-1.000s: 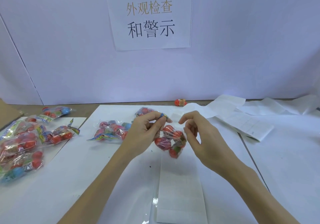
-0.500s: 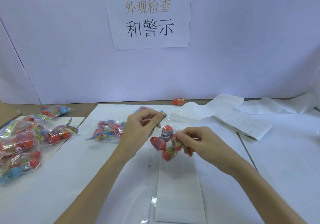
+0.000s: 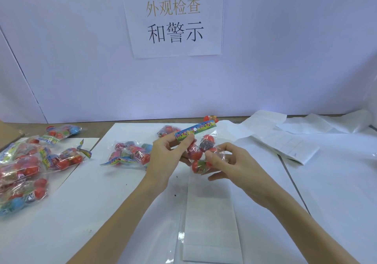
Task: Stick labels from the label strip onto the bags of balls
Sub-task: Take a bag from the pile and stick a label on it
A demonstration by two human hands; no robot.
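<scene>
A clear bag of red balls (image 3: 199, 153) with a colourful paper header hangs above the table centre. My left hand (image 3: 167, 157) pinches the bag just under that header. From the right, my right hand (image 3: 226, 161) grips the lower part of the bag, thumb pressing on its front. A white label strip (image 3: 210, 219) lies flat on the table beneath both hands. Whether a label is on the bag I cannot tell.
Several more bags of balls (image 3: 22, 168) are piled at the left, another bag (image 3: 130, 154) lies left of my hands, and one (image 3: 167, 131) sits behind them. Folded white liner paper (image 3: 285, 143) trails off at the right. A loose red ball (image 3: 210, 118) rests by the back wall.
The bag has been turned and raised, so its header now points up and right. My right hand moved from pinching near the bag's top to gripping its lower part.
</scene>
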